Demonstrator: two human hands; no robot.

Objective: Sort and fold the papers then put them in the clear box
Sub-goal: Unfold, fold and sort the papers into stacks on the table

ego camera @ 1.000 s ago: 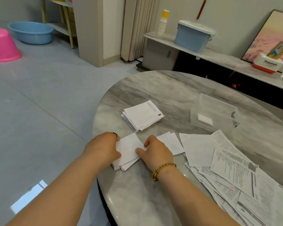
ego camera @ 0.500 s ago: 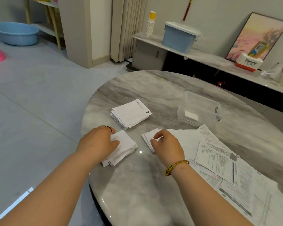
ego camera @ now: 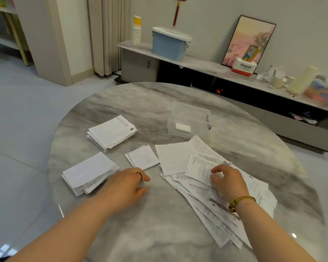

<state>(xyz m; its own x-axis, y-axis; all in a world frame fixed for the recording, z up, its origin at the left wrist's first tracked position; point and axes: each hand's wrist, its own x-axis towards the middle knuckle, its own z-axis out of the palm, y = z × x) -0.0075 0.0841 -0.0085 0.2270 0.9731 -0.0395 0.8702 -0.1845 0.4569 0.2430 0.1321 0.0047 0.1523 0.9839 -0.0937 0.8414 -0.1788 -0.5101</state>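
Three folded stacks lie on the marble table (ego camera: 159,233): a thick near-left stack (ego camera: 87,173), a far-left stack (ego camera: 111,132) with print on its top corner, and a small middle stack (ego camera: 142,156). A fan of loose printed sheets (ego camera: 206,188) spreads to the right. The clear box (ego camera: 189,120) stands behind them with one white folded piece inside. My left hand (ego camera: 129,183) hovers just right of the near-left stack, fingers loosely curled, holding nothing. My right hand (ego camera: 228,179) rests on the top printed sheet, fingertips bent down on the paper.
The round table's edge curves close on the left, with grey floor below. Behind the table runs a low shelf (ego camera: 197,62) with a blue lidded bin (ego camera: 169,43), stacked cups (ego camera: 136,31), a framed picture (ego camera: 248,40) and a white-and-red box (ego camera: 244,68).
My left hand has let go of the near-left stack and moved right. My right hand left the small middle stack and moved right onto the loose sheets. The view has shifted right.
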